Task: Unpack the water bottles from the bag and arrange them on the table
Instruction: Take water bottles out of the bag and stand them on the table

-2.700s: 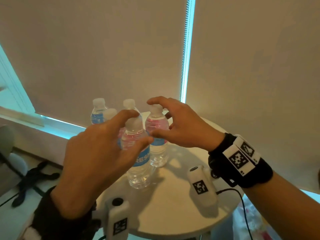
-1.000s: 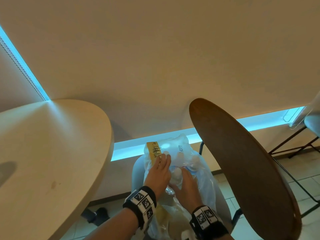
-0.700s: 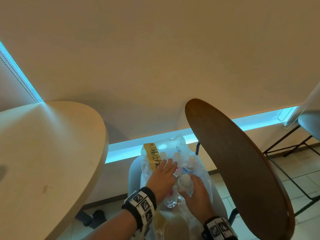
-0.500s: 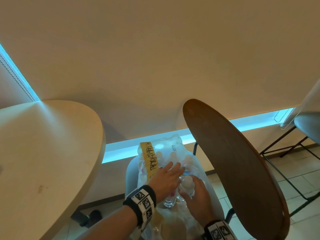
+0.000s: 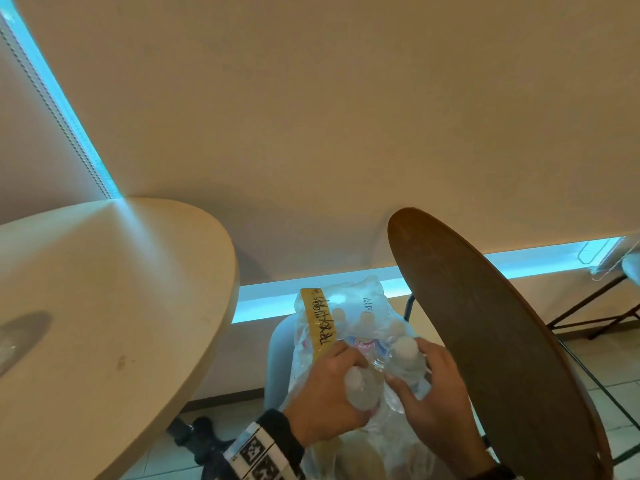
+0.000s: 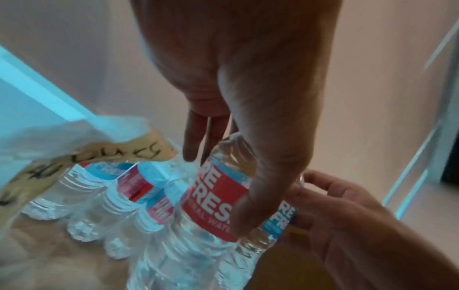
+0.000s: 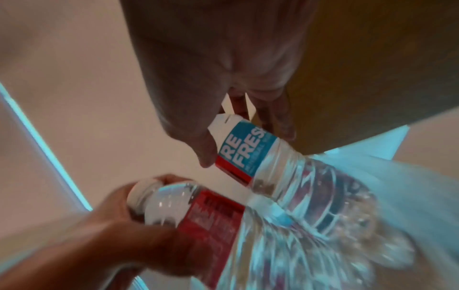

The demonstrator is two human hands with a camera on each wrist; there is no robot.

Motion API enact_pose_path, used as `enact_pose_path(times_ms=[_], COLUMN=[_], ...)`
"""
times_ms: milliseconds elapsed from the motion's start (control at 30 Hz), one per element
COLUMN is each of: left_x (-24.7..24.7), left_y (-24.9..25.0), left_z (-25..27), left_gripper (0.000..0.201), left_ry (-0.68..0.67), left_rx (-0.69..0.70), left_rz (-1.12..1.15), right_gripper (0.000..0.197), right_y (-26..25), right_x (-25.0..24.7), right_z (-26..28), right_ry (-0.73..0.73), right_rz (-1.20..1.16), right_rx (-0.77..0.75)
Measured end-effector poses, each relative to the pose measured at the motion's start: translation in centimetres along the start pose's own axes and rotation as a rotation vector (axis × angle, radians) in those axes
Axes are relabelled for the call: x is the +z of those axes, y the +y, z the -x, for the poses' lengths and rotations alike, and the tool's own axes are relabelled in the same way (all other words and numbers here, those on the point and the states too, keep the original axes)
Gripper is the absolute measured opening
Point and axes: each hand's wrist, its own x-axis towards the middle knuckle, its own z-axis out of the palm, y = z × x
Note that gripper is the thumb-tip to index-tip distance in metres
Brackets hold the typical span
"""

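Left hand (image 5: 325, 393): fingers and thumb curled round the upper body of a red-labelled bottle (image 6: 211, 198), the thumb lying across its label in the left wrist view. Right hand (image 5: 440, 386): fingers and thumb wrapped round the shoulder of a blue-labelled bottle (image 7: 250, 149), cap end toward the palm. Both grasps look firm; neither hand is released.

The two bottles sit side by side, touching or very nearly so, with their upper parts raised above the clear plastic bag (image 5: 349, 306). The bag carries a strip of yellow tape (image 5: 317, 318) with handwriting and rests on a pale chair seat (image 5: 277, 368) between the light round table (image 5: 214, 278) and a dark wooden round top (image 5: 485, 323). More bottles remain packed in rows inside the bag (image 6: 111, 188).

Change noted: half a second ago both hands were still working among the caps inside the bag, the left lying flat over the bottles; now each hand has closed on its own bottle and the pair is coming up and toward the person. Earlier still, several bottles already stood on the table.

Assessment: another pair is being extracted. Task partly done. Next, lift clear of the plastic and carry left to the table. Risk: film snagging a bottle base.
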Motion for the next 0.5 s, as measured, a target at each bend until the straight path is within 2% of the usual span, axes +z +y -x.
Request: enact_pose_path(times_ms=[67,267,367,433,500], left_x=[-2.0,-10.1,-13.8,-16.3,-18.6], left_y=[1.7,7.9,10.2,11.3,11.9], left_z=[1.5,5.9,8.1,9.4,10.6], left_gripper=[0.05,0.062,0.063,0.063,0.064], left_ry=[0.145,0.507,0.669,0.757,0.826], left_rx=[-0.042,-0.094,-0.093,-0.098,-0.075], left_rz=[0.097,0.203,0.24,0.275,0.246], right_gripper=[0.059,0.059,0.055,0.062,0.056], right_y=[-3.1,-14.7,-20.0,-23.4,-26.9], right_x=[-1.6,-5.1,-5.4,-5.0,-4.1], right_z=[-1.2,-3.8,-5.4,-6.4,-7.2], right_ry=[-0.04,-0.082,-0.154,-0.215,-0.285], right_rz=[0.004,-0.048,-0.186,-0.322,-0.423], right_rx=[-0.006,-0.327,-0.391,-0.445,-0.518])
